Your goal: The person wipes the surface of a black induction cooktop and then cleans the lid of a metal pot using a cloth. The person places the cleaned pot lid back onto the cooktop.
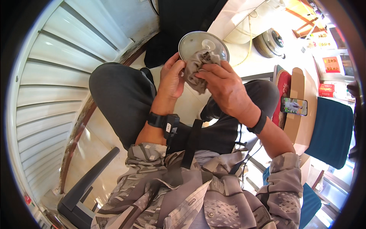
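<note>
A round glass pot lid [190,43] with a metal rim and a pale knob is held up in front of my knees. My left hand [173,75] grips its left edge, thumb on the near side. In my right hand [224,83] is a crumpled grey-brown cloth [197,71], pressed against the lid's lower part. The cloth hides that part of the lid and some of my left fingertips.
A steel pot [268,43] stands at the upper right, near a pale hose. To my right, a phone [294,106] rests on a cardboard box [306,126] beside a red cushion [283,94]. White slatted panels [54,97] line the left; a dark armrest [88,174] is at lower left.
</note>
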The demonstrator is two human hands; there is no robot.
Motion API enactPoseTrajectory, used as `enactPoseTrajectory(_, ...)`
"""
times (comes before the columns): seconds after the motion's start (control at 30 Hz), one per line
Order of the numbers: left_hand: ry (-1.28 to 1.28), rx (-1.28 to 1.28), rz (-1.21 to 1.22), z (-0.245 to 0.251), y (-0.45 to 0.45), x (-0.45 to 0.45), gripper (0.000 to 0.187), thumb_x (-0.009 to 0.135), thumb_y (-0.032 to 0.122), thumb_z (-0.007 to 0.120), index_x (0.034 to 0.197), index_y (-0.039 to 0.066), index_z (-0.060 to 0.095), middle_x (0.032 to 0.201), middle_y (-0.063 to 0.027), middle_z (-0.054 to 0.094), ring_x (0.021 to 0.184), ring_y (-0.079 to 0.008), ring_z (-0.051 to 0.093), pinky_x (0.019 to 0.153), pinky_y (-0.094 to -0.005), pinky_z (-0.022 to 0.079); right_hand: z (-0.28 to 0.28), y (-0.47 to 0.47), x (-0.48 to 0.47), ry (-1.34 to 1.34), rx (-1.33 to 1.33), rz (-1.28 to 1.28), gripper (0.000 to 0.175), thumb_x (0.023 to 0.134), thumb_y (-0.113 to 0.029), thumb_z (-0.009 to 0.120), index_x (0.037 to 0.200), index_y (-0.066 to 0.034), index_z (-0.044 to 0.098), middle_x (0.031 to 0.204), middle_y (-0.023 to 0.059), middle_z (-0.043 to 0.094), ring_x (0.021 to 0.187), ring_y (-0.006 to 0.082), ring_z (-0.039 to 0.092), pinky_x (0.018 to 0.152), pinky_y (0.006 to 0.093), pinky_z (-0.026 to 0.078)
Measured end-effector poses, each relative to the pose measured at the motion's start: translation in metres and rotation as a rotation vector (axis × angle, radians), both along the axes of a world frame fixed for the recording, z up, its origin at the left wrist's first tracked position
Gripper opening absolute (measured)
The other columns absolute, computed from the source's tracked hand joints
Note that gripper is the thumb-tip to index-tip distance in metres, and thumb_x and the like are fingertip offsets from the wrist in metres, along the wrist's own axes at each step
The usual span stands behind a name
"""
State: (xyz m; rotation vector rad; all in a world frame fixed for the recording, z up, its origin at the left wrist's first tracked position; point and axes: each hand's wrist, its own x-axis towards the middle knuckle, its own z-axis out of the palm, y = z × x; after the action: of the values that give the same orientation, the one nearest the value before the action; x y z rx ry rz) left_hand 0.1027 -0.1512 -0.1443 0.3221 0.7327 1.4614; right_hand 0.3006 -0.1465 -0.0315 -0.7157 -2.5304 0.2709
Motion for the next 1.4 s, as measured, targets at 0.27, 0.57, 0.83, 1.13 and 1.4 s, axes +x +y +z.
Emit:
enactPoseTrajectory(0.27, 0.110, 0.018, -0.059, 0.010, -0.004, -0.009, 0.050, 0.095, 0.021, 0.072, 0.142, 0.005, 0.067, 0.121, -0.0043, 0.070, 0.106, -0.0209, 0.067, 0.092, -0.0443, 0.059, 0.011, 0.053, 0.053, -0.048, -0.102, -0.127, 0.021, 0.088, 0.002, 0.070, 0.108, -0.0002, 0.074, 0.108, 0.0142, 0.073, 0.101, 0.0359, 0.067, 0.089, 0.0416, 0.057)
enactPoseTrajectory(0.57, 0.076, 0.012, -0.047, 0.003, -0.001, -0.006, 0.044, 0.098, 0.018, 0.070, 0.140, 0.005, 0.068, 0.114, -0.0036, 0.068, 0.105, -0.0206, 0.064, 0.095, -0.0483, 0.059, 0.010, 0.094, 0.065, 1.360, -1.184, -0.421, 0.043, 0.114, -0.016, 0.055, 0.153, 0.0016, 0.058, 0.133, 0.0144, 0.073, 0.117, 0.0206, 0.071, 0.099, 0.0346, 0.060)
enactPoseTrajectory(0.83, 0.036, -0.046, 0.011, 0.007, -0.002, -0.003, 0.043, 0.097, 0.015, 0.070, 0.138, 0.003, 0.067, 0.107, -0.0025, 0.067, 0.092, -0.0169, 0.064, 0.097, -0.0461, 0.060, -0.015, 0.034, 0.036, 0.233, -0.521, -0.374, 0.065, 0.094, -0.009, 0.079, 0.156, -0.0044, 0.060, 0.150, 0.0215, 0.062, 0.131, 0.0313, 0.065, 0.114, 0.0408, 0.051)
enactPoseTrajectory(1.13, 0.018, -0.036, -0.002, -0.004, -0.002, -0.004, 0.034, 0.099, 0.022, 0.071, 0.130, 0.008, 0.073, 0.109, -0.0031, 0.070, 0.099, -0.0189, 0.067, 0.096, -0.0477, 0.059, -0.001, 0.026, 0.019, 0.240, -0.470, -0.498, 0.068, 0.089, -0.007, 0.085, 0.152, -0.0050, 0.061, 0.135, 0.0216, 0.070, 0.126, 0.0372, 0.069, 0.105, 0.0431, 0.057)
enactPoseTrajectory(1.4, 0.005, -0.076, 0.079, -0.011, 0.002, 0.002, 0.049, 0.097, 0.012, 0.074, 0.144, 0.003, 0.063, 0.106, -0.0009, 0.071, 0.089, -0.0131, 0.064, 0.090, -0.0414, 0.057, -0.004, -0.016, -0.010, 0.163, -0.318, -0.241, 0.064, 0.081, 0.002, 0.084, 0.141, -0.0050, 0.065, 0.123, 0.0212, 0.068, 0.113, 0.0431, 0.068, 0.097, 0.0466, 0.058)
